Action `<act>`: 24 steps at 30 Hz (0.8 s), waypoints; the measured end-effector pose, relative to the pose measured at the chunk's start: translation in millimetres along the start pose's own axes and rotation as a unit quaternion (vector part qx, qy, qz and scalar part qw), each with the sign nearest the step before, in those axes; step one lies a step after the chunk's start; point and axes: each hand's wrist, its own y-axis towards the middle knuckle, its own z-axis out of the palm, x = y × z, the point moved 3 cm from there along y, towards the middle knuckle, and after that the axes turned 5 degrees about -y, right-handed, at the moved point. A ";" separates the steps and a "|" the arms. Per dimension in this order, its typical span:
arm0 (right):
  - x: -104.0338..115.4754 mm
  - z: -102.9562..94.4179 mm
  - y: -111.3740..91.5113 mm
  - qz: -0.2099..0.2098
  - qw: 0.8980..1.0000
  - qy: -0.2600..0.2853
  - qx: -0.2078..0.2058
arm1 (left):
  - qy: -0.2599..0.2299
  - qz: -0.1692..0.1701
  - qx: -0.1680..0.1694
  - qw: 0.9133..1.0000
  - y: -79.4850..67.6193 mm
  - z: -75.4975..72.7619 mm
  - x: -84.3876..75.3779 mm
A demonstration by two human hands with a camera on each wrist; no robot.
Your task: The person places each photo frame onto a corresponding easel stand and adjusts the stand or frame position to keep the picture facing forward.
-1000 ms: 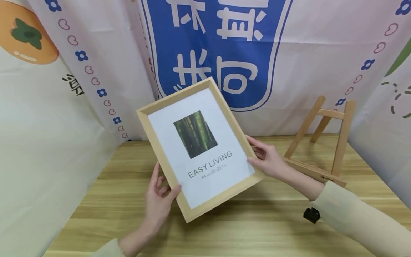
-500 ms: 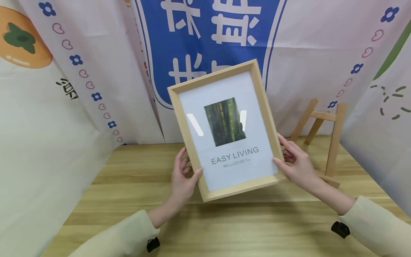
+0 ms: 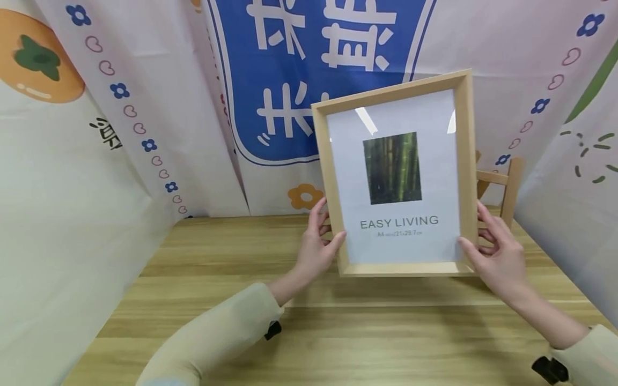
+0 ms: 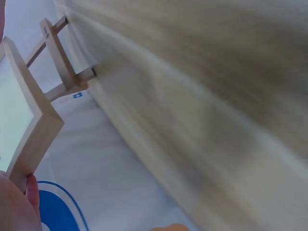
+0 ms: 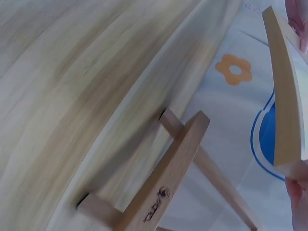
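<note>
A light wooden picture frame (image 3: 396, 241) with a bamboo picture and the words EASY LIVING is held up off the table, its top tilted slightly. My left hand (image 3: 316, 244) grips its lower left side, thumb on the front edge. On the lower right side my right hand (image 3: 499, 257) holds it the same way, fingers behind. The small wooden easel (image 3: 510, 193) stands behind the frame at the right, mostly hidden in the head view. In the right wrist view the easel (image 5: 166, 178) shows its ledge and feet, apart from the frame's edge (image 5: 284, 96).
A wood-grain table (image 3: 217, 311) lies beneath. Behind it hangs a white cloth backdrop (image 3: 203, 107) with a blue printed shape (image 3: 289, 69); printed cloth walls (image 3: 48, 214) rise at both sides.
Both hands have carried the picture frame right and upward, turning it more upright. It now covers much of the easel, which was fully in sight a second ago.
</note>
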 end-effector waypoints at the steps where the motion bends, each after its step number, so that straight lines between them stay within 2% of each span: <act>1: -3.0 -3.2 0.1 0.004 1.000 -0.002 -0.007 | 0.011 0.002 0.009 1.000 3.4 4.2 0.1; 6: -10.4 -19.5 0.3 0.017 0.999 -0.014 -0.040 | 0.056 -0.004 0.084 0.995 17.3 23.3 -0.1; 12: -22.1 -38.3 -6.5 0.049 0.996 -0.030 -0.074 | 0.071 -0.001 0.158 0.985 32.3 43.0 5.5; 18: -34.0 -53.3 -14.3 0.092 0.990 -0.048 -0.094 | 0.059 -0.016 0.180 0.982 51.8 65.1 14.5; 24: -42.3 -67.6 -19.7 0.100 0.986 -0.080 -0.106 | 0.046 -0.029 0.196 0.979 70.8 88.2 23.4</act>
